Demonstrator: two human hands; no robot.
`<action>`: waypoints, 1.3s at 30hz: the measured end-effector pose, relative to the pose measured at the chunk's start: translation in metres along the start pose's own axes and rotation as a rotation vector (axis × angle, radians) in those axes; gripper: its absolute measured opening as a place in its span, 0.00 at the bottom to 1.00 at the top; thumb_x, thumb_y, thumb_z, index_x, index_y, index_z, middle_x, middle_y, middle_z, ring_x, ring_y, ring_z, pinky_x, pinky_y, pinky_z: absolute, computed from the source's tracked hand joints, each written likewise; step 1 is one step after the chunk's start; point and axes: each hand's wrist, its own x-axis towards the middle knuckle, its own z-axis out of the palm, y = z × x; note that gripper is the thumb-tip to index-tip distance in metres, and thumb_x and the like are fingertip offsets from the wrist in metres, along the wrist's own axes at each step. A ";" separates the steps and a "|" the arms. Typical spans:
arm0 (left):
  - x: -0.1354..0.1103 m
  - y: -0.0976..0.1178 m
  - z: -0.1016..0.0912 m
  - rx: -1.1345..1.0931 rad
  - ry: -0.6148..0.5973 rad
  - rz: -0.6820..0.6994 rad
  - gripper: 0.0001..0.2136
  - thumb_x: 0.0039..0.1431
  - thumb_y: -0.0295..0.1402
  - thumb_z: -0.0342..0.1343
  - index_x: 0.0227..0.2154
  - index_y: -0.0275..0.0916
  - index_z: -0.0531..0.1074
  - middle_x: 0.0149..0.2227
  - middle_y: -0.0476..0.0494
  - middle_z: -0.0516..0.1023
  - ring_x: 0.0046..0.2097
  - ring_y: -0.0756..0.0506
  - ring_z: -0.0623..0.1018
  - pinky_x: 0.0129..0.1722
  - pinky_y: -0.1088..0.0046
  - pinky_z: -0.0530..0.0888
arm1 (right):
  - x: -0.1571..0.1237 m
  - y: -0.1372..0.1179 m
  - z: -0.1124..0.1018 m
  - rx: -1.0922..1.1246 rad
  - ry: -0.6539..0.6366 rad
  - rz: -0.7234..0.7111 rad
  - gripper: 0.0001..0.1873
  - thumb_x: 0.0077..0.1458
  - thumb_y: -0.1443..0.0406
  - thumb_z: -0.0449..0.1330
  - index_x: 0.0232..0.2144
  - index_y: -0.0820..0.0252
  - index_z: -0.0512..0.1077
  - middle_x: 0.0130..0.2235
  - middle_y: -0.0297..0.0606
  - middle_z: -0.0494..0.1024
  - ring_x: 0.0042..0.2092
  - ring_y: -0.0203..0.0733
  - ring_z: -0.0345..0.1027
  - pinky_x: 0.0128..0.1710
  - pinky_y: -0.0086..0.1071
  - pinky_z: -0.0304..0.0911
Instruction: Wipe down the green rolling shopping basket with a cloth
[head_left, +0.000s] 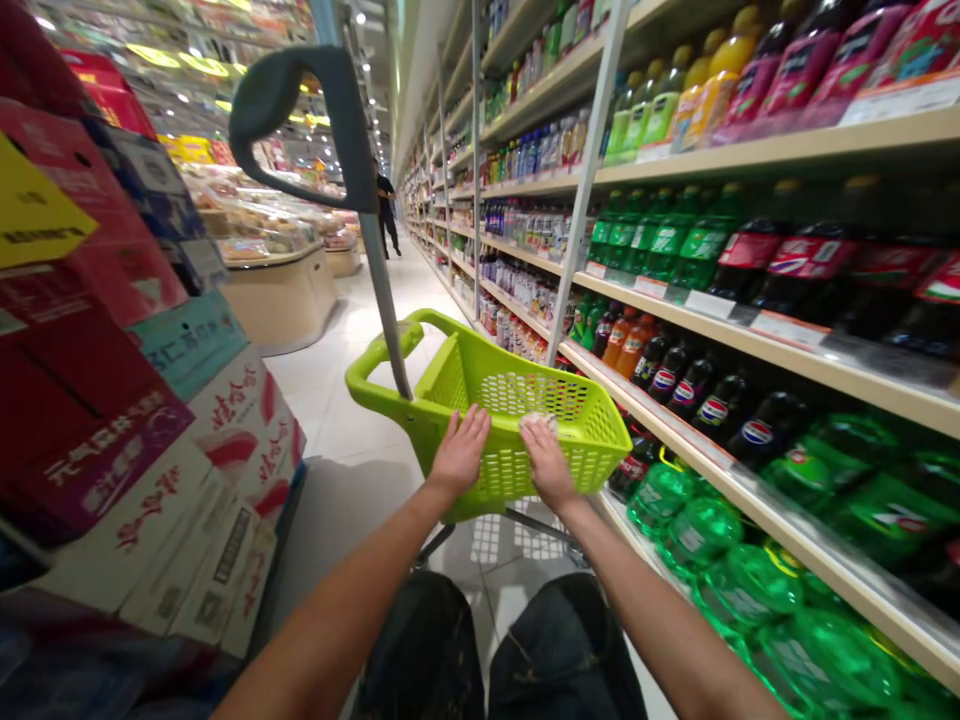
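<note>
A lime-green shopping basket trolley (pixel 450 480) stands on the floor before my knees, with perforated sides and a tall dark grey pull handle (pixel 360 150) raised at its left. My left hand (pixel 463 448) lies against the near rim, fingers stretched out and pointing up over the edge. Farther right on that rim, my right hand (pixel 547 455) presses a crumpled whitish cloth or wipe (pixel 541 420) with its fingers over it. Much of the cloth is hidden under the fingers. Inside the basket, I see perforated walls; part of its bottom is hidden.
On the right, shelves (pixel 675 300) carry green, cola and orange drink bottles (pixel 626 340). Stacked drink cartons (pixel 210 480) rise close on the left. Past them stands a rounded display counter (pixel 277 300). A person in dark clothes (pixel 386 205) is far down the aisle.
</note>
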 end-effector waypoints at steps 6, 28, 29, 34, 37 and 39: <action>0.000 0.001 0.000 -0.004 0.021 0.012 0.32 0.46 0.25 0.43 0.58 0.29 0.49 0.62 0.40 0.49 0.63 0.42 0.44 0.60 0.55 0.44 | -0.032 0.071 -0.039 -0.130 0.123 0.345 0.27 0.46 0.77 0.42 0.48 0.65 0.67 0.50 0.46 0.68 0.57 0.46 0.51 0.55 0.50 0.50; -0.048 -0.045 -0.008 0.058 0.305 -0.092 0.27 0.51 0.24 0.40 0.57 0.30 0.51 0.61 0.39 0.50 0.63 0.43 0.46 0.60 0.56 0.44 | 0.022 -0.040 0.013 0.156 0.156 0.102 0.31 0.47 0.80 0.40 0.54 0.64 0.58 0.57 0.43 0.59 0.61 0.42 0.43 0.60 0.46 0.44; -0.056 -0.055 -0.009 0.062 0.332 -0.169 0.28 0.51 0.24 0.40 0.58 0.29 0.50 0.61 0.37 0.50 0.63 0.43 0.46 0.60 0.55 0.44 | 0.024 -0.040 0.011 0.154 0.190 0.132 0.32 0.46 0.80 0.39 0.55 0.64 0.57 0.57 0.43 0.59 0.61 0.42 0.43 0.60 0.46 0.43; -0.084 -0.087 -0.009 0.071 0.321 -0.297 0.29 0.49 0.23 0.41 0.58 0.29 0.49 0.61 0.36 0.49 0.63 0.43 0.47 0.60 0.55 0.43 | 0.061 -0.089 0.020 0.210 0.143 0.006 0.28 0.51 0.79 0.40 0.55 0.64 0.58 0.58 0.41 0.58 0.61 0.41 0.42 0.60 0.43 0.45; -0.088 -0.092 -0.009 0.085 0.293 -0.266 0.28 0.50 0.21 0.39 0.58 0.31 0.50 0.61 0.37 0.50 0.62 0.44 0.48 0.60 0.55 0.43 | 0.079 -0.134 0.040 0.231 0.071 -0.182 0.24 0.56 0.76 0.42 0.53 0.61 0.61 0.58 0.39 0.59 0.62 0.40 0.38 0.61 0.43 0.43; -0.089 -0.093 -0.009 0.095 0.289 -0.245 0.29 0.50 0.21 0.39 0.58 0.32 0.50 0.61 0.38 0.51 0.62 0.45 0.48 0.60 0.55 0.44 | 0.069 -0.146 0.052 0.216 0.010 -0.296 0.21 0.58 0.73 0.43 0.51 0.61 0.63 0.56 0.41 0.62 0.62 0.41 0.39 0.60 0.46 0.43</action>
